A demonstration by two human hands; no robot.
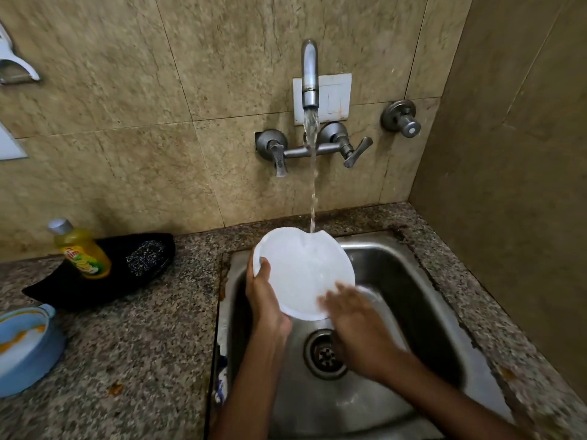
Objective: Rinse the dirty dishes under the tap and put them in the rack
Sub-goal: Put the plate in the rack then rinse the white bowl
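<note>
Blue bowl [22, 347] with yellow residue sits on the counter [143, 360], well left of the grip. Yellow soap bottle [81, 249] leans on a black tray [104, 274], also left of the grip. Left hand [263, 300] clamps the white plate [305, 274] at its left rim, thumb on the face, fingers behind it. Plate tilts over the sink [413, 281], rising up and right from that grip. Water stream [313, 185] from the tap [310, 74] strikes the plate's upper edge. Right hand [359, 325], motion-blurred, lies open and flat against the plate's lower right edge, gripping nothing.
</note>
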